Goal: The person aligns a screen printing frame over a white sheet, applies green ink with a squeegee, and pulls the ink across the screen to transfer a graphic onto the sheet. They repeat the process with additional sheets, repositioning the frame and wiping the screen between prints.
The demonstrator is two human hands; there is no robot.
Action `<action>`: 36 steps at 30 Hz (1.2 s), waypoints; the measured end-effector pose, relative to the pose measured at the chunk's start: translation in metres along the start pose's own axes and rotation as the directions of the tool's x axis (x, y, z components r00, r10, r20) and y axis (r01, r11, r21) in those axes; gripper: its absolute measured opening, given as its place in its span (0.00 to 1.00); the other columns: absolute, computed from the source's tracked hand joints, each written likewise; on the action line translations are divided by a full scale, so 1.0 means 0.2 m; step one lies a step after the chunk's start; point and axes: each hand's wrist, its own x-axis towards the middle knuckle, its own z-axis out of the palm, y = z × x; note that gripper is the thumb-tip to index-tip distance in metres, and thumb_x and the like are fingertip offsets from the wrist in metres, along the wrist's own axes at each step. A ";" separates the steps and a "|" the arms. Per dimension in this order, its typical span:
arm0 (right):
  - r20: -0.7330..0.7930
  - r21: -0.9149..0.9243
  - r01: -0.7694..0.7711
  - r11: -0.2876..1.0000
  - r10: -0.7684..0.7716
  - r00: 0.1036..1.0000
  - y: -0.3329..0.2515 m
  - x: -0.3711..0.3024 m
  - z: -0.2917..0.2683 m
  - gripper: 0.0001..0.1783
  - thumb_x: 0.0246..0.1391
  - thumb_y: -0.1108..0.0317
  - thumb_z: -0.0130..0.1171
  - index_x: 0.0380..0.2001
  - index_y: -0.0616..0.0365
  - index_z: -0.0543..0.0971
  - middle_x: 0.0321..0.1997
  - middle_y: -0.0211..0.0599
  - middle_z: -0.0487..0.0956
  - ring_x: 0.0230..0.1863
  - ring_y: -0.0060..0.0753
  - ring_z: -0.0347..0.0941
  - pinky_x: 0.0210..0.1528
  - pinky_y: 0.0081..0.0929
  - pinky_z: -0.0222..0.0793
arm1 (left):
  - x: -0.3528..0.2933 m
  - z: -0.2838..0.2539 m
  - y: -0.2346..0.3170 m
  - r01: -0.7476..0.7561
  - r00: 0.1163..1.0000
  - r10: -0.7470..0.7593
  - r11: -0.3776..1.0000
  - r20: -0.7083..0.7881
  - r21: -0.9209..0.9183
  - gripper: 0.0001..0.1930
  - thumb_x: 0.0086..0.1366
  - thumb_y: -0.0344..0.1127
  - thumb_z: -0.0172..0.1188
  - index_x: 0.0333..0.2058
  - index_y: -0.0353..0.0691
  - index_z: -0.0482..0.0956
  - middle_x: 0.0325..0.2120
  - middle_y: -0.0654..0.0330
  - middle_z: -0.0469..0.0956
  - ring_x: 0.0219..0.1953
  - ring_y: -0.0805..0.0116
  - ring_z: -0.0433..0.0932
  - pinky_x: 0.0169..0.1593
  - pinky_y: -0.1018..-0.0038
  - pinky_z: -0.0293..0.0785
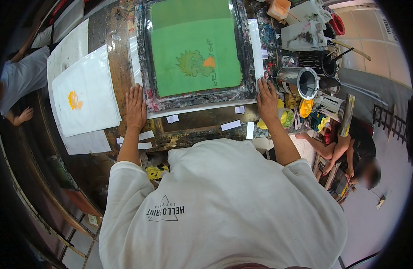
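Observation:
A printing screen with a green mesh [195,49] and a paint-stained dark frame [202,99] lies flat on the worktable [202,125]. A small yellow and orange figure shows on the mesh. My left hand [135,107] rests flat, fingers spread, by the frame's near left corner. At the near right corner my right hand [266,99] presses flat on the frame edge. Neither hand holds anything.
White sheets [85,96], the top one with a yellow-orange print, lie left of the screen. Paper strips [230,125] are stuck on the table's front. A metal can [299,81], ink pots and tubs crowd the right. One person sits at right [354,148], another at far left [18,85].

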 end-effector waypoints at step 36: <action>-0.081 0.142 0.027 0.989 -0.016 0.997 0.01 0.05 -0.08 0.33 0.66 0.68 0.60 0.74 0.48 0.70 0.78 0.35 0.70 0.74 0.50 0.64 0.74 0.50 0.60 | 0.08 -0.06 0.01 0.103 0.985 -0.141 0.940 -0.097 -0.327 0.31 0.78 0.36 0.48 0.77 0.39 0.59 0.80 0.50 0.55 0.82 0.48 0.49 0.82 0.53 0.42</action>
